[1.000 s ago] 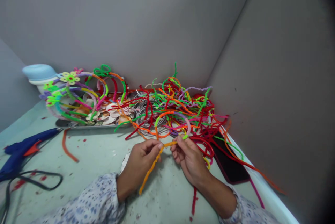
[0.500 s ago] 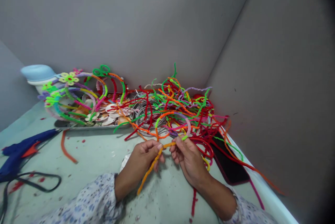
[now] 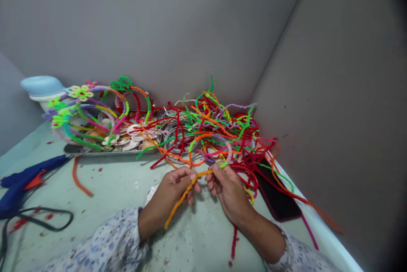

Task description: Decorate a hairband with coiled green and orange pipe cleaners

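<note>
Both of my hands pinch one orange pipe cleaner (image 3: 182,199) low in the middle of the view. My left hand (image 3: 173,191) grips it near its upper end, and the loose tail hangs down past the wrist. My right hand (image 3: 229,193) pinches the top end, where a green tip shows. Just beyond my fingers lies a big tangle of pipe cleaners (image 3: 222,136) in red, green, orange, yellow and purple.
A metal tray (image 3: 104,150) at the back left holds finished pipe-cleaner hoops (image 3: 95,110) and shell-like pieces. A blue glue gun (image 3: 25,176) with a black cord lies far left. A dark phone (image 3: 280,197) lies right, by the grey wall. Loose red scraps dot the table.
Both hands have stayed together on the orange pipe cleaner, shifting only slightly; its hanging tail has swung a little to the left.
</note>
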Available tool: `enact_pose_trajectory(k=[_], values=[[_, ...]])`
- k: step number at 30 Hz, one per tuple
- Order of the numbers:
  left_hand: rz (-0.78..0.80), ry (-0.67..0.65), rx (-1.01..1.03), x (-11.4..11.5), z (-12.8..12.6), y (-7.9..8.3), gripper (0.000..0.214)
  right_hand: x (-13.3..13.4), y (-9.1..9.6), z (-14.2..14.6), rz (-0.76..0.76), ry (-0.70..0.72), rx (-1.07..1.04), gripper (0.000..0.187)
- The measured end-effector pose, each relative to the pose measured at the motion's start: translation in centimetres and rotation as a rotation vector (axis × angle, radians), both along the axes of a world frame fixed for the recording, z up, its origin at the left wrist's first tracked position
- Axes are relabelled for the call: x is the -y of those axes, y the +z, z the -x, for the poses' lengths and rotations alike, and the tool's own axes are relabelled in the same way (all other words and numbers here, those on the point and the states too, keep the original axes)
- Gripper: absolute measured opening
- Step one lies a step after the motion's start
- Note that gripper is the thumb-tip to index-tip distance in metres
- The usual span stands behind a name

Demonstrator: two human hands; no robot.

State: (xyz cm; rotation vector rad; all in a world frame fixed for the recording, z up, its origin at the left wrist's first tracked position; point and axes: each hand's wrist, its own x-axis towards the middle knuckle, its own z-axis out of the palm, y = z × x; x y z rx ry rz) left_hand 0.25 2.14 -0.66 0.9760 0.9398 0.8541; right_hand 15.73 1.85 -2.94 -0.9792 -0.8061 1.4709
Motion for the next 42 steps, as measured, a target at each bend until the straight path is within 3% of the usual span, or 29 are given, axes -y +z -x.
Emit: enact_pose_trajectory(k=[23,31,36,42], values=[[-0.013,-0.019,-0.014,0.0,-0.1,-0.4,0.02,-0.1,-0.2,-0.1,-0.025,0.005,0.084,0.029],[-0.046,-0.024,-0.118,-0.2,-0.2,0.0,0.018,0.0,-0.2,-0.1,-0.036,0.007,0.107,0.028],[-0.152,-0.017,-0.238,0.2,-0.2,0.1,0.017,-0.1,-0.5,0.0,-0.04,0.014,0.118,0.027],[-0.389,0.009,-0.468,0.9,0.1,0.1,0.015,-0.1,-0.8,0.0,-0.047,0.02,0.133,0.027]])
